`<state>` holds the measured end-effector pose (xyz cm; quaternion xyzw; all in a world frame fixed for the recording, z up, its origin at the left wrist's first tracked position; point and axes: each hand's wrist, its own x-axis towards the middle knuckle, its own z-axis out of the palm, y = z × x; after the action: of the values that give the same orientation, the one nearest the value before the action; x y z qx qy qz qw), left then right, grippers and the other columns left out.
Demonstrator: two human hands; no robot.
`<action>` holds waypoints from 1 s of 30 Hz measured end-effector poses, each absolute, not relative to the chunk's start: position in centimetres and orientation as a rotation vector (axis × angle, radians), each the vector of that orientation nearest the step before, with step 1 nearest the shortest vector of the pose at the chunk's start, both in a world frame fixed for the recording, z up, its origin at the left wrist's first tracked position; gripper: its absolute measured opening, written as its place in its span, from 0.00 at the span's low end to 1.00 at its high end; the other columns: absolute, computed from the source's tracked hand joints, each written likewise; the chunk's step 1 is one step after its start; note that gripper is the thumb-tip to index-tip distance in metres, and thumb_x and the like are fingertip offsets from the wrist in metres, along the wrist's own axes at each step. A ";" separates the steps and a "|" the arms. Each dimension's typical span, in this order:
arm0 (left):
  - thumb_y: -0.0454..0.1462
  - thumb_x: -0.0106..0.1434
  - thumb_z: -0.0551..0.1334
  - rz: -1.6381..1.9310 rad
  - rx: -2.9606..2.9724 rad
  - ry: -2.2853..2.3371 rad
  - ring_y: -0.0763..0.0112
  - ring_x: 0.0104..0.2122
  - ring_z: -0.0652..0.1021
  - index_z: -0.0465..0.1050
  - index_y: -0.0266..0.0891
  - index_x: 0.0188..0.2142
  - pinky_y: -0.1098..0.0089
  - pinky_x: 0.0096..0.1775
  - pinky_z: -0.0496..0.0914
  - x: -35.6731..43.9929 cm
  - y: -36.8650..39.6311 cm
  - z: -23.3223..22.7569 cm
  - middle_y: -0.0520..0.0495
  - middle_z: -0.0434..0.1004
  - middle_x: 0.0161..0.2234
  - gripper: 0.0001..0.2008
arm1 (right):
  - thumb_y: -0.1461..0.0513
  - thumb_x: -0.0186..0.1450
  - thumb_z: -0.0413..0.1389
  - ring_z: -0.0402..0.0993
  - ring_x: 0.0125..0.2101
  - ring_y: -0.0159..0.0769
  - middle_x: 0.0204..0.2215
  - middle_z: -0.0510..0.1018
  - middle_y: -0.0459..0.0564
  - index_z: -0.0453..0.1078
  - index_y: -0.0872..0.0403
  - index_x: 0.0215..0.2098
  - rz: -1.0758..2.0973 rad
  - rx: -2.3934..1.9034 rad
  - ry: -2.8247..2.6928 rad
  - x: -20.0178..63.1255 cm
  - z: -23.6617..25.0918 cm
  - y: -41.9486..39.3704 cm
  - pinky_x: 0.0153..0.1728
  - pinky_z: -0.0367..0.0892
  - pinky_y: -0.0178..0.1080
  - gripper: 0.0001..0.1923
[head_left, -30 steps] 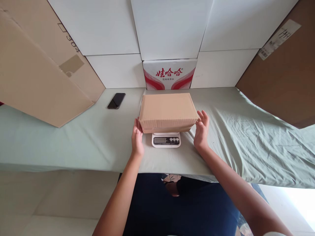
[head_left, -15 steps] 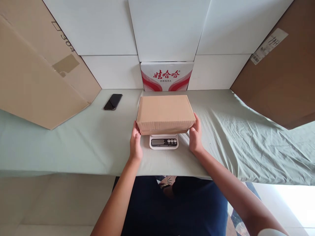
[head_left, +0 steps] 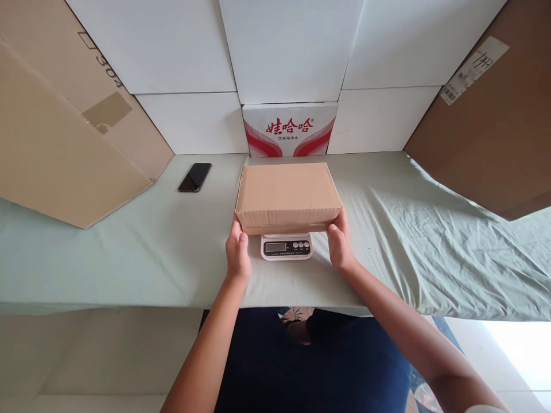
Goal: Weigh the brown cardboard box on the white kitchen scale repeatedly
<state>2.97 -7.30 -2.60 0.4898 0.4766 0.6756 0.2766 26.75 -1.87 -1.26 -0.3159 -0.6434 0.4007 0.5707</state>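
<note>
A closed brown cardboard box [head_left: 288, 189] is between my hands, above the platform of a white kitchen scale [head_left: 286, 256]. Whether the box rests on the scale or is held just over it, I cannot tell. My left hand [head_left: 238, 249] grips the box's near left corner, its thumb at the lower front edge. On the near right corner, my right hand [head_left: 341, 241] has its thumb against the lower front edge. Both hands' other fingers are partly hidden by the box. The scale's display and buttons show in front of the box; no digits are readable.
A black smartphone [head_left: 195, 177] lies left of the box on the green cloth [head_left: 142, 246]. Behind stands a white and red carton [head_left: 290, 130] against white panels [head_left: 293, 51]. Large cardboard sheets flank the table, left [head_left: 55, 132] and right [head_left: 495, 132].
The box's near side has shifted slightly left, and my thumbs sit a little differently on its corners. The whole view has also moved slightly. Both hands remain on the box.
</note>
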 end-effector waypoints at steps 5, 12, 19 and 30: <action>0.58 0.70 0.57 1.818 1.310 1.180 0.50 0.71 0.67 0.68 0.48 0.68 0.54 0.71 0.62 2.2 -5.0 -0.3 0.43 0.72 0.68 0.33 | 0.38 0.68 0.52 0.46 0.78 0.52 0.77 0.54 0.42 0.48 0.36 0.75 0.865 -0.768 -1.450 26.0 1.6 -0.3 0.78 0.47 0.61 0.41; 0.64 0.65 0.59 1.831 1.205 1.150 0.54 0.71 0.68 0.74 0.44 0.62 0.56 0.72 0.59 -0.2 5.2 0.5 0.39 0.75 0.65 0.37 | 0.37 0.68 0.49 0.42 0.78 0.49 0.78 0.48 0.43 0.42 0.38 0.76 0.666 -0.710 -1.522 23.4 2.7 9.3 0.78 0.45 0.59 0.44; 0.66 0.65 0.57 1.760 1.122 1.166 0.57 0.72 0.66 0.74 0.45 0.62 0.57 0.72 0.59 0.3 7.8 -2.9 0.40 0.72 0.68 0.38 | 0.43 0.65 0.55 0.45 0.77 0.48 0.78 0.50 0.49 0.47 0.45 0.73 0.798 -0.813 -1.432 23.2 -1.1 12.3 0.79 0.37 0.58 0.44; 0.64 0.69 0.52 1.815 1.019 1.309 0.62 0.77 0.51 0.57 0.38 0.74 0.62 0.75 0.48 -1.3 8.4 -2.8 0.41 0.47 0.78 0.45 | 0.41 0.66 0.50 0.43 0.78 0.48 0.78 0.47 0.45 0.45 0.35 0.73 0.848 -0.901 -1.231 24.7 -2.8 14.2 0.75 0.45 0.67 0.40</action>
<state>-1.33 8.37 -2.84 0.3904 0.5015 0.6957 0.3348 24.72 14.23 -2.84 -0.3956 -0.5401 0.3723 0.6428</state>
